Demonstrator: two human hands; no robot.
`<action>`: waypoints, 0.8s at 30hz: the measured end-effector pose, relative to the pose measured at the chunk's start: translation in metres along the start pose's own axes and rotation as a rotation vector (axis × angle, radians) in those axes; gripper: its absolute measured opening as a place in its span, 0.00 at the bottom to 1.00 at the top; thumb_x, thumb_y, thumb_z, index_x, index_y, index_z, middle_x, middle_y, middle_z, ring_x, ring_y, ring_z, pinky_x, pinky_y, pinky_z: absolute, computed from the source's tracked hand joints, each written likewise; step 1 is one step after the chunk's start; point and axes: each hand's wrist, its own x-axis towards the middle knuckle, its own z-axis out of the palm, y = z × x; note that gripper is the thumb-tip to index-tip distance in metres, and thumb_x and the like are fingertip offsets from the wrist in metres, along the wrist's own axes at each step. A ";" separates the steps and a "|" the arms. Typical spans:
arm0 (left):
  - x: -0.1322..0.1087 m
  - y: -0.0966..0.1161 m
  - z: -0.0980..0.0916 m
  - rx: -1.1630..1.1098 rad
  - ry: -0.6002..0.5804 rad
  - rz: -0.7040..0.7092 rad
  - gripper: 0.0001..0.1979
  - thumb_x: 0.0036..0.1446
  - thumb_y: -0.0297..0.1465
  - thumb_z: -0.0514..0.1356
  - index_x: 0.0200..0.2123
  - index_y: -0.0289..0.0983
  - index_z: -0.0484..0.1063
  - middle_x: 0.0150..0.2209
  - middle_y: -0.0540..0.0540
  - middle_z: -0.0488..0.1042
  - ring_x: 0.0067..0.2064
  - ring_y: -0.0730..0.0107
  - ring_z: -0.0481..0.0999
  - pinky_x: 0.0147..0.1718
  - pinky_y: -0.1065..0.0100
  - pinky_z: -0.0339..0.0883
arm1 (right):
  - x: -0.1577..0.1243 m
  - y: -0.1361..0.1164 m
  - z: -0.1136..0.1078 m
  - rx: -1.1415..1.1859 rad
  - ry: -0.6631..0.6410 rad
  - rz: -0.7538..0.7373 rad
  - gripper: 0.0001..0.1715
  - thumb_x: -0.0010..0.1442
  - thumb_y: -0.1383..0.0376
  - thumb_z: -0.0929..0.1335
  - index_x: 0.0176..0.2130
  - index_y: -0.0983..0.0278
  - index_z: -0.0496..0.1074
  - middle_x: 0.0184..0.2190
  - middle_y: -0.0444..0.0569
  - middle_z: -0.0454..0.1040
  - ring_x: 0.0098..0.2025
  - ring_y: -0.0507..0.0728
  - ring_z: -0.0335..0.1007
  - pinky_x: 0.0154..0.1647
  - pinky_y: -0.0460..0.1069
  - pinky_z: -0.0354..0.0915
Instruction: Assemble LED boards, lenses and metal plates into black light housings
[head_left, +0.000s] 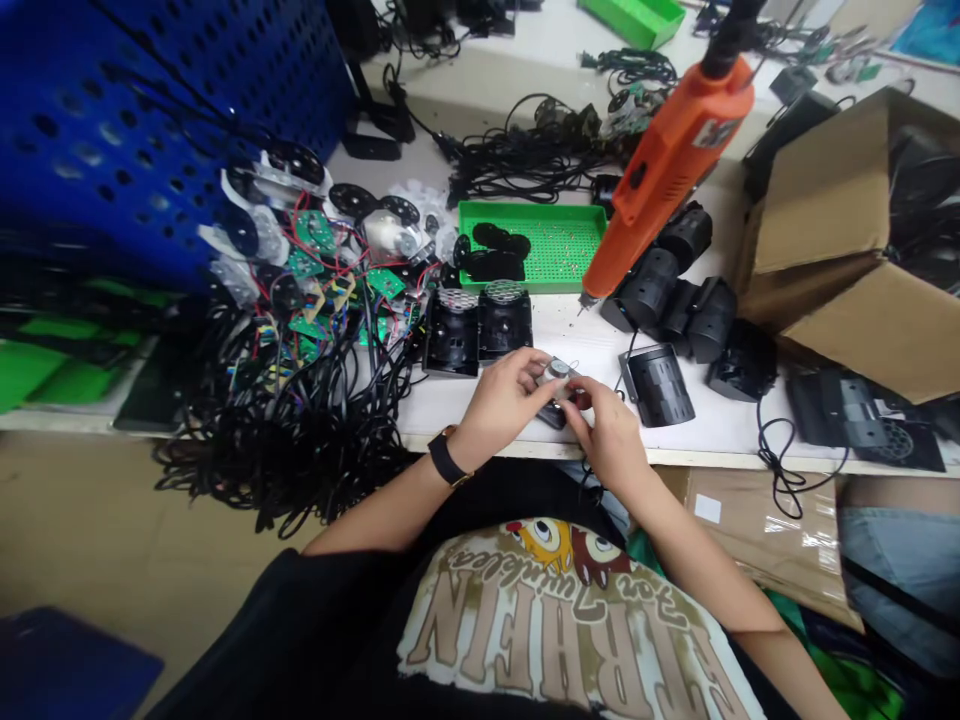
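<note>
Front edge of the white tabletop (pixel 450 420): both hands working here.
Left hand (pixel 499 400): fingers closed, pinching a small round metal-and-black part (pixel 559 372).
Right hand (pixel 609 435): fingertips gripping that same part.
Nearby: slotted black cylindrical housing (pixel 656 385); orange electric screwdriver (pixel 667 180).

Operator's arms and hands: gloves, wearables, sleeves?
No gloves: the left hand and right hand are bare, and both forearms are bare too. A black wrist strap with a gold-coloured clasp circles the left wrist; nothing shows on the right wrist. The arms emerge from a black top with a beige printed graphic.
</note>
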 end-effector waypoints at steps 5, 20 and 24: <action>0.006 -0.001 -0.015 -0.380 -0.247 -0.190 0.21 0.51 0.30 0.70 0.50 0.34 0.78 0.44 0.42 0.82 0.36 0.69 0.81 0.38 0.67 0.76 | -0.010 -0.010 0.005 0.084 0.110 -0.087 0.21 0.68 0.66 0.68 0.59 0.60 0.63 0.45 0.53 0.77 0.43 0.58 0.77 0.46 0.54 0.77; -0.005 0.003 -0.047 -0.105 -0.219 0.050 0.15 0.55 0.27 0.67 0.47 0.39 0.83 0.50 0.41 0.80 0.44 0.65 0.80 0.44 0.65 0.77 | -0.006 -0.012 0.008 0.053 -0.123 0.266 0.45 0.60 0.60 0.72 0.68 0.69 0.53 0.62 0.71 0.65 0.65 0.74 0.64 0.63 0.70 0.67; -0.003 0.004 -0.044 -0.063 -0.254 0.083 0.14 0.56 0.26 0.65 0.47 0.39 0.82 0.50 0.41 0.80 0.48 0.64 0.80 0.45 0.65 0.76 | 0.007 0.008 -0.011 0.285 -0.373 0.084 0.54 0.52 0.73 0.69 0.72 0.63 0.47 0.70 0.64 0.60 0.72 0.68 0.59 0.71 0.67 0.62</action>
